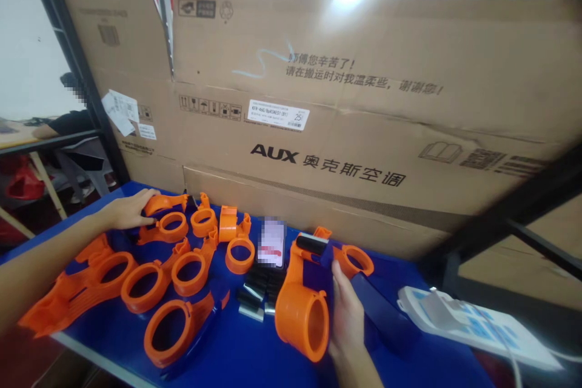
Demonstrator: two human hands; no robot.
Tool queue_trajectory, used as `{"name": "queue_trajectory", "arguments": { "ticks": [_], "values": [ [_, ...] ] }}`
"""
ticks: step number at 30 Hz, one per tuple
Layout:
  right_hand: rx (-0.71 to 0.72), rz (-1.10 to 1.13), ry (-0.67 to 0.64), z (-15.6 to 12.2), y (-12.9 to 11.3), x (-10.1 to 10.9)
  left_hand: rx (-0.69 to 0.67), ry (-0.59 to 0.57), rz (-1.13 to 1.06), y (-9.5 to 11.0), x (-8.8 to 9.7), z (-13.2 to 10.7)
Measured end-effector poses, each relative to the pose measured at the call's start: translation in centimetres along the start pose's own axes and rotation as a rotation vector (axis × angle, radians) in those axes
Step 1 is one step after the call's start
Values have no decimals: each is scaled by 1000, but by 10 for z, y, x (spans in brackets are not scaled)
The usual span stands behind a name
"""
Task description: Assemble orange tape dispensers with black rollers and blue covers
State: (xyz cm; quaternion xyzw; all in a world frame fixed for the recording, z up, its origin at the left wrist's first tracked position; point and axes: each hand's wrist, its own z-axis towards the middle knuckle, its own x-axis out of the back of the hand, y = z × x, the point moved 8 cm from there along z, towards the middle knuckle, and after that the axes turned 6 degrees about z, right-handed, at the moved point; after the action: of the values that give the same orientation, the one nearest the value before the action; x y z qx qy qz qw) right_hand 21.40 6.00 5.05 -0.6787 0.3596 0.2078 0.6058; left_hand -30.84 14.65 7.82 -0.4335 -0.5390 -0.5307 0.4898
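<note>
My right hand [348,312] is closed on an orange tape dispenser [300,309], held upright at the right of the table. A black strip with a pale toothed edge tops that dispenser. At the back left, my left hand [131,209] grips an orange dispenser frame [166,202]; its fingertips are partly hidden. Several similar orange frames with round rings lie between my hands, including a ring frame [168,330] with a dark blue handle at the front. Black pieces with metal edges [252,303] lie in a cluster left of the held dispenser.
A phone [271,242] leans near the cardboard panel [291,188] behind the blue table [254,351]. A white power strip [477,327] with cables lies at the right. Dark metal posts flank the table. A person [75,103] is partly visible far left.
</note>
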Motion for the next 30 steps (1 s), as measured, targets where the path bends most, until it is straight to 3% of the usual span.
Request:
{"name": "queue_trajectory", "arguments": {
  "ticks": [5,10,17,25,30],
  "values": [
    [-2,-20,3,2,0,3,26,-10,84,-19,-14,25],
    [20,-54,-4,-2,-4,2,42,-8,138,-25,-16,29],
    [40,-114,-54,-1,-3,4,38,33,177,-23,-5,18],
    [29,-94,-14,-1,-4,2,-48,74,195,-9,15,15],
    [-33,-30,-49,-6,-1,-10,-118,107,164,3,33,-5]
  ]
}}
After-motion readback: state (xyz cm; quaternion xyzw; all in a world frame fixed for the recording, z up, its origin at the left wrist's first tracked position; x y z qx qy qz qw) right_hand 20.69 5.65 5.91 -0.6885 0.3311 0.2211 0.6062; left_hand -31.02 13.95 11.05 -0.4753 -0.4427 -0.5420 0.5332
